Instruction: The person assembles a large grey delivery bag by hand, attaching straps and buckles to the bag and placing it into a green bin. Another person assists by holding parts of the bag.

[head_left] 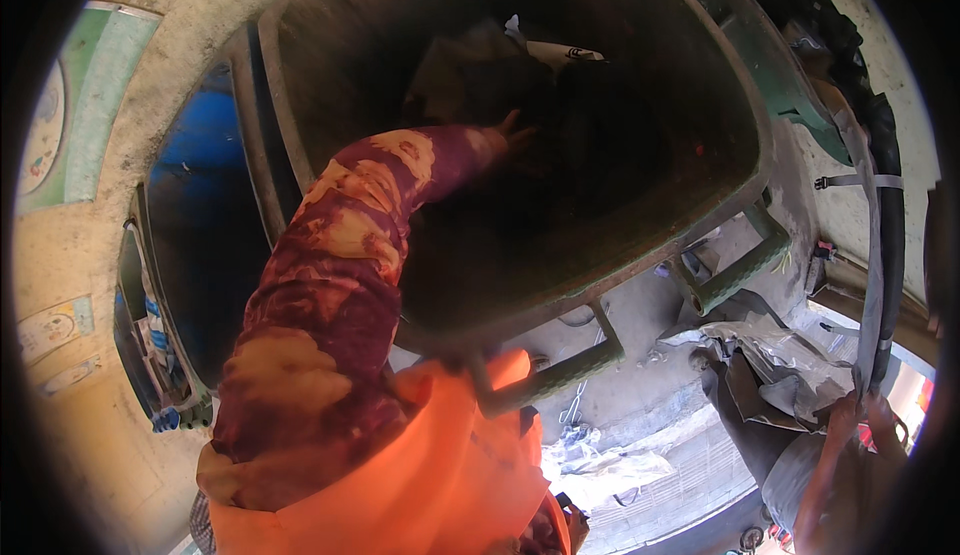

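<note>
My left hand reaches deep into a large, dark green wheeled bin, its fingers spread and nothing seen in them. The arm wears a maroon sleeve with orange flower shapes. Just beyond the fingers, a dull brownish sheet, perhaps cardboard, lies in the bin's shadow. Beside it is a pale piece of packaging with dark print. Most of the bin's inside is too dark to make out. Low in the picture, by my orange vest, a bit of my right hand shows; its fingers are mostly hidden.
Another bin with a blue interior stands to the left. Green handles jut from the near rim. At the right, another person's hands are at a grey bag with crumpled plastic. Clear plastic sheeting lies on the ground.
</note>
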The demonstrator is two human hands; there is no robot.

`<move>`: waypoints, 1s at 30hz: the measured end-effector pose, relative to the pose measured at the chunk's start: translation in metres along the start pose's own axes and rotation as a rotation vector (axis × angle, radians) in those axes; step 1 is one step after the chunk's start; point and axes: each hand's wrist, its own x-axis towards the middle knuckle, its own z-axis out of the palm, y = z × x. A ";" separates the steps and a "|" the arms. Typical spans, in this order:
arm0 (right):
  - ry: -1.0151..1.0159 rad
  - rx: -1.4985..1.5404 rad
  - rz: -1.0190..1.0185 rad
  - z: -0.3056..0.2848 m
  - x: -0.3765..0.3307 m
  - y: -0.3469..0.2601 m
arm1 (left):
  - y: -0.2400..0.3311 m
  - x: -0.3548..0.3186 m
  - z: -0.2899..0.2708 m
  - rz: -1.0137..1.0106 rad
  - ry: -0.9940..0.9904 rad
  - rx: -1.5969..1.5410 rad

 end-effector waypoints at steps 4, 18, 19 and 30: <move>-0.086 0.045 -0.002 0.016 0.007 0.000 | -0.012 -0.016 0.015 -0.041 0.332 -0.041; -0.110 0.230 -0.058 0.031 0.090 -0.033 | -0.265 -0.182 -0.039 -0.630 1.014 -0.533; -0.121 0.238 -0.086 0.030 0.103 -0.028 | -0.281 -0.212 -0.031 -0.730 1.087 -0.445; -0.227 0.169 -0.309 -0.004 0.213 -0.083 | -0.213 -0.568 -0.003 -0.781 1.877 -1.731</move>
